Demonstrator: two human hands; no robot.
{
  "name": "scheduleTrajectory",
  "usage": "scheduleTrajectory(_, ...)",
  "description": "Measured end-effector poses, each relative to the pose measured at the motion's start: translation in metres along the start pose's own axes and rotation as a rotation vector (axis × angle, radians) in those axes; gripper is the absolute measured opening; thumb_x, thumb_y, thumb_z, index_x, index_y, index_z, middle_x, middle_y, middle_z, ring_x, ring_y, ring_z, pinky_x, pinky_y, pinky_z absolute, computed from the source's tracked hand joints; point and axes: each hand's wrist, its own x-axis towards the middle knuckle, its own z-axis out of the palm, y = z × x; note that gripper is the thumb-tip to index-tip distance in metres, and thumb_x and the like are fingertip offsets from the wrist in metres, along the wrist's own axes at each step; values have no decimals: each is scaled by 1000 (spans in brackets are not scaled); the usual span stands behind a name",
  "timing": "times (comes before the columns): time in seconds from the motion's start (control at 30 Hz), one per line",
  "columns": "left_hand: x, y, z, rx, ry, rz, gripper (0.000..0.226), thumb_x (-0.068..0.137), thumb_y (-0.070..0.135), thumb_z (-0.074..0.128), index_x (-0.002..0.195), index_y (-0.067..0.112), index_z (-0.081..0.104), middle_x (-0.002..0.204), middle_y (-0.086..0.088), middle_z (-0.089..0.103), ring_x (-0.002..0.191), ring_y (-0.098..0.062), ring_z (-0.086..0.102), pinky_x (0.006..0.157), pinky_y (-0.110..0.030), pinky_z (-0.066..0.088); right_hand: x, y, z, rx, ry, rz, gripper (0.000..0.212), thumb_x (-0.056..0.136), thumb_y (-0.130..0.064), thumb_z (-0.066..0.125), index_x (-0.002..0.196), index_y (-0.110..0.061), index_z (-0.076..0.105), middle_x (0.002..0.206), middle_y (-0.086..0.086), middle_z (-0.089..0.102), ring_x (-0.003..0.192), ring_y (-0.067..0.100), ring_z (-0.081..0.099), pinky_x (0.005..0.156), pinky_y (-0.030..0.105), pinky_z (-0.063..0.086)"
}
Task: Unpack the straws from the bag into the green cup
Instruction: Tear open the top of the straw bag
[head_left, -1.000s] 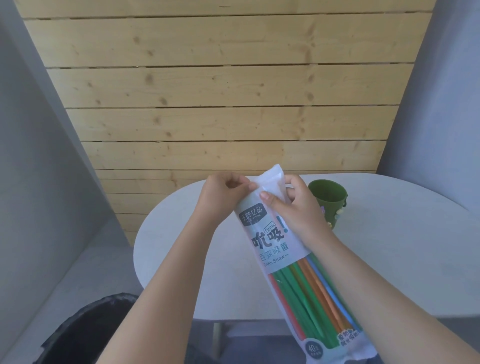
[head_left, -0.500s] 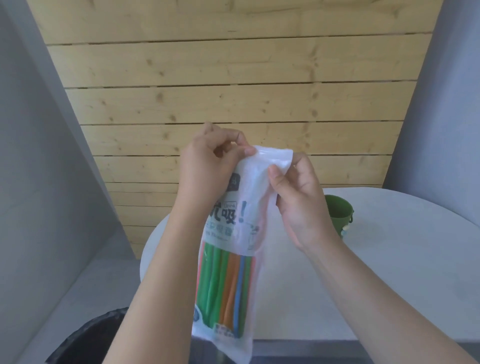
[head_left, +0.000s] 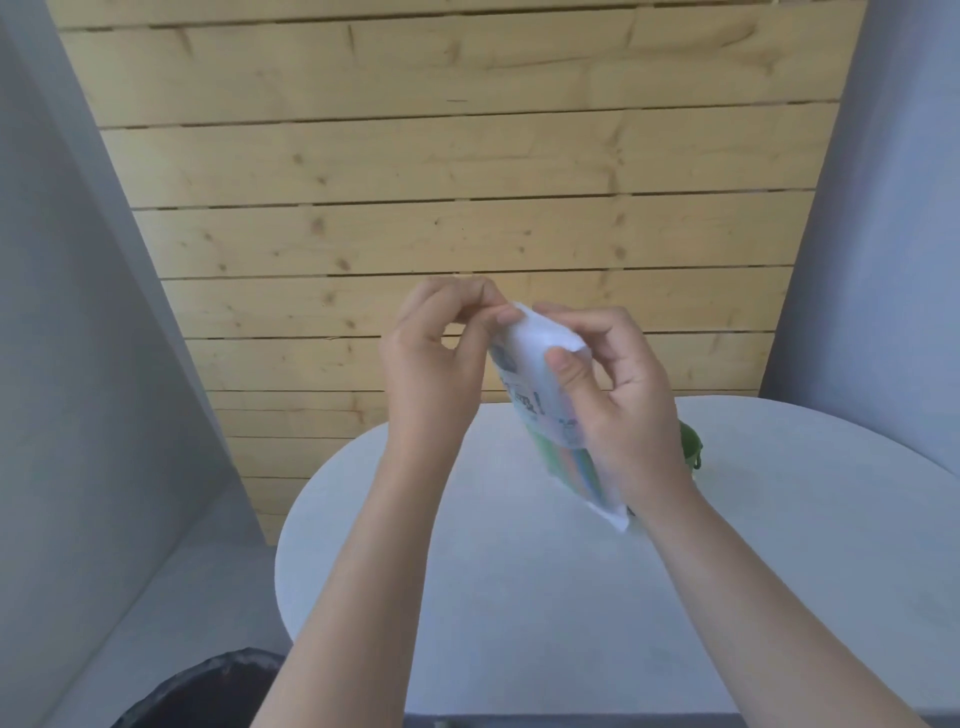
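Currently, item one: bag (head_left: 540, 374), white printed plastic, held in the air above the counter (head_left: 519, 571), between both hands. Long axis runs from the sealed top edge, uppermost and nearest the wooden wall, down and to the right toward the lower end near the right wrist. Straws (head_left: 574, 467), green, pink and blue, show blurred through the clear lower part; all are inside the bag.

Item two: left hand (head_left: 431, 364), fingers curled, thumb and forefinger pinching the top left corner of the bag.

Item three: right hand (head_left: 613, 395), thumb pressed on the front of the bag just below the top edge, fingers curled behind it. Both hands sit at the top end, one on each side, so neither is plainly nearer the seal.

Item four: cup (head_left: 691, 447), green, on the counter, mostly hidden behind the right hand, just beside the bag's lower end.

Judgement: opening step in hand; the seal looks closed, though blur leaves this uncertain. A pull apart across the top edge, at right angles to the long axis, seems called for.
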Motion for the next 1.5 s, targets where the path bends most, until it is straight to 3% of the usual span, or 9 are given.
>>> scheduleTrajectory(0.1, -14, -15, -1, 58, -71, -55, 10, 83, 2, 66, 77, 11, 68, 79, 13, 59, 77, 8, 54, 74, -5, 36, -4, 3, -1, 38, -169, 148, 32, 83, -37, 62, 111, -24, 58, 100, -34, 62, 100, -15, 55, 78, 2, 40)
scheduleTrajectory(0.23, -27, -23, -7, 89, -108, -64, 15, 84, 2, 66, 77, 15, 68, 77, 14, 62, 75, 8, 55, 72, -6, 38, -9, 6, 4, 79, -187, 295, 32, 87, -54, 41, 103, -38, 63, 100, -34, 65, 100, -18, 53, 78, 0, 38)
scheduleTrajectory(0.4, -28, -22, -21, -28, -224, -343, 20, 85, 14, 69, 71, 29, 69, 69, 17, 70, 66, 0, 63, 66, -13, 47, -18, 11, 14, 108, -136, 372, 30, 82, -40, 50, 103, -29, 69, 107, -19, 69, 105, -7, 57, 84, 18, 43)
scheduleTrajectory(0.57, -28, -23, -30, -77, -237, -511, 13, 85, 26, 72, 72, 22, 74, 71, 2, 75, 71, -13, 72, 81, -37, 58, -26, 15, 19, 76, -134, 376, 33, 82, -33, 50, 107, -23, 69, 110, -13, 69, 108, -1, 58, 91, 26, 48)
scheduleTrajectory(0.77, -28, -29, -38, -231, -260, -755, 11, 83, 12, 72, 73, 18, 74, 67, 5, 74, 68, -9, 72, 82, -29, 58, -33, 24, 27, 84, -85, 351, 28, 82, -30, 56, 105, -22, 70, 107, -11, 70, 100, -4, 60, 77, 5, 43)
scheduleTrajectory(1.0, -32, -46, -41, -259, -220, -900, 6, 84, 5, 67, 87, 7, 62, 72, -2, 69, 67, -12, 70, 80, -27, 58, -44, 29, 49, 116, -97, 330, 21, 89, -23, 57, 103, -13, 68, 76, -1, 69, 73, 6, 62, 66, 9, 45)
scheduleTrajectory(1.2, -50, -87, -44, -182, -237, -1220, 14, 90, 1, 57, 79, 10, 56, 73, -4, 55, 64, -13, 57, 69, -26, 54, -52, 64, 52, -178, -133, 497, 21, 91, -16, 53, 106, -22, 66, 115, -12, 64, 105, 0, 57, 90, 19, 44)
scheduleTrajectory(1.37, -69, -111, -50, 131, -400, -1267, 20, 90, 8, 58, 72, 12, 51, 79, -3, 52, 73, -16, 54, 63, -26, 51, -58, 93, 46, -421, -334, 622, 30, 89, -14, 51, 115, -20, 64, 126, -7, 60, 115, 8, 52, 85, 14, 31)
scheduleTrajectory(1.5, -76, -115, -45, 140, -448, -1352, 11, 93, 7, 53, 99, 0, 60, 97, -12, 68, 81, -24, 69, 79, -39, 59, -60, 101, 53, -440, -438, 663, 34, 90, -18, 51, 123, -22, 60, 133, -6, 58, 125, 12, 48, 92, 18, 33)
